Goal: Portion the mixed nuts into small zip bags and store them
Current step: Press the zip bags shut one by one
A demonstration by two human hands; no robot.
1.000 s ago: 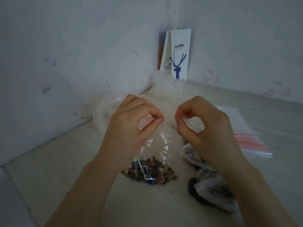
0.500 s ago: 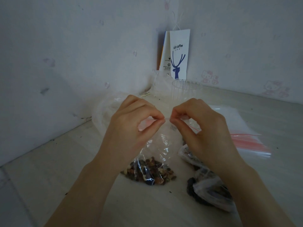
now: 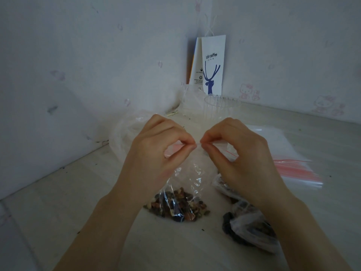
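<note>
Both hands are up in the middle of the frame, working the top of a small zip bag (image 3: 193, 173). The left hand (image 3: 156, 153) pinches the seal strip between thumb and forefinger, and the right hand (image 3: 244, 159) does the same just beside it, so the two pinches nearly touch. The bag hangs down between the wrists with the mixed nuts (image 3: 177, 205) bunched at the bottom, low in the centre, against the pale table (image 3: 58, 212).

At the lower right, partly behind the right forearm, are a couple of crumpled bags (image 3: 248, 222) with dark stuff inside. At the right edge lies a flat stack of empty zip bags (image 3: 297, 169) with red strips. Further back, a clear plastic cup (image 3: 220, 110) stands in front of a white coffee bag (image 3: 213, 65) propped in the corner. A big clear bag (image 3: 125, 133) slumps behind the left hand.
</note>
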